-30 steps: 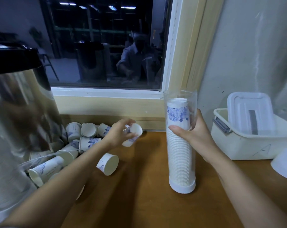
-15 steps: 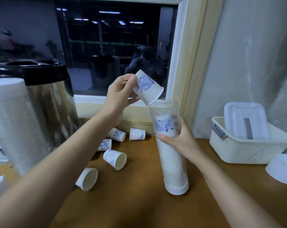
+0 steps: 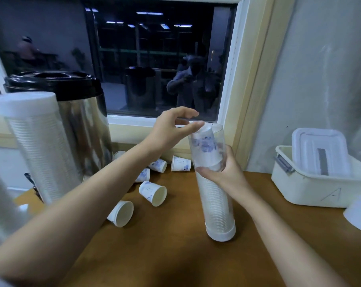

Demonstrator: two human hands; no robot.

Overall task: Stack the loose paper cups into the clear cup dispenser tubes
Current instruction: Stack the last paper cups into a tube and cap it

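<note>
Cup (image 3: 206, 146) was tipped over the rim half a sec ago, now it's upside down in the tube (image 3: 219, 204). Left hand (image 3: 169, 129) loosely spread, thumb touching it. Right hand (image 3: 223, 172) grips the tube. Loose cups (image 3: 153, 192) at 9 o'clock on the surface (image 3: 175, 255), so keep going.

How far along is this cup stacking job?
Done: one capped tube looks packed full. In hand: the right hand grips the clear tube, nearly full, while the left hand presses a cup in at its top. Left: several loose cups lie on the table.
</note>
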